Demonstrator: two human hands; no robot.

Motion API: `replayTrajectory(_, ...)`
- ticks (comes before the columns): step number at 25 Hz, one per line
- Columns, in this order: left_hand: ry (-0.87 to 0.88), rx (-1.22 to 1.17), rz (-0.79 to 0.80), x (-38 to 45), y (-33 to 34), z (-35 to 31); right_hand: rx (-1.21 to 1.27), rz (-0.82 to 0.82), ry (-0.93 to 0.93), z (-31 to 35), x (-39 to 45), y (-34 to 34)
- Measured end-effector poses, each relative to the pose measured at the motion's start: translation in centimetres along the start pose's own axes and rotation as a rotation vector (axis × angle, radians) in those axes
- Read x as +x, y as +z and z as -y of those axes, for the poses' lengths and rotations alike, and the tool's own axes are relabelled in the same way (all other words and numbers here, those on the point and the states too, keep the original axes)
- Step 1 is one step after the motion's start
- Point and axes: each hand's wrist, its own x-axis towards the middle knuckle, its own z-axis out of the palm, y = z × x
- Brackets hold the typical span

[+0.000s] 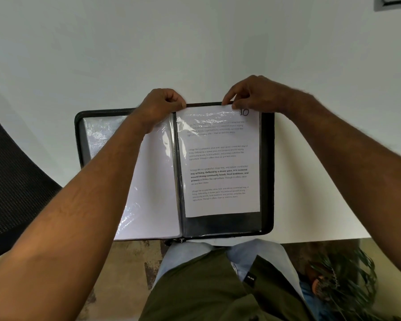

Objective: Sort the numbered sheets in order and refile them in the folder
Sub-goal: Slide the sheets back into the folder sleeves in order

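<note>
Both arms reach forward, left hand (160,103) and right hand (252,93) with fingers curled, pinching.

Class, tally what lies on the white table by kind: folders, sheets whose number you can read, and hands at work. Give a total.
Folders: 1, the open black zip folder
Sheets with a readable number: 1, sheet 10
Hands: 2, left hand and right hand, each pinching at the folder's top edge
Total: 4
</note>
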Motion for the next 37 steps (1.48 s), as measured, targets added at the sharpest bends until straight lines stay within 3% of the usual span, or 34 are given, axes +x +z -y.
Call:
replayTrajectory(6, 0.032, 0.074, 0.039, 0.6, 0.5, 0.8, -0.091, 0.026, 0.037, 1.1, -0.8, 1.8)
replayTrajectory(11, 0.050, 0.350, -0.098, 0.8, 1.4, 1.1, -0.366, 0.022, 0.077, 1.9, -1.9, 3.7)
replayTrajectory(15, 0.108, 0.586, -0.217, -1.3, 3.0, 1.3, -0.476, -0.203, 0.093, 2.7, -3.0, 6.2)
replayTrajectory(18, 0.282, 0.636, -0.313, -4.1, 3.5, 3.0, -0.387, -0.502, 0.107, 2.9, -4.7, 9.0)
replayTrajectory(20, 0.322, 0.681, -0.320, -6.7, 3.7, 5.3, -0.290, -0.596, 0.111, 3.2, -6.4, 11.6)
replayTrajectory(25, 0.099, 0.746, -0.298, -13.8, 3.0, 12.8, -0.129, -0.492, 0.192, 3.6, -11.0, 18.6)
replayTrajectory(29, -0.163, 0.529, -0.335, -19.8, 1.8, 16.7, -0.085, -0.386, 0.291, 3.0, -14.2, 23.0)
replayTrajectory(33, -0.398, 0.249, -0.409, -23.5, 0.6, 18.9, -0.061, -0.394, 0.334, 3.8, -16.3, 24.5)
replayTrajectory(37, -0.484, 0.148, -0.502, -25.1, 0.5, 19.5, -0.060, -0.380, 0.331, 5.1, -17.6, 25.9)
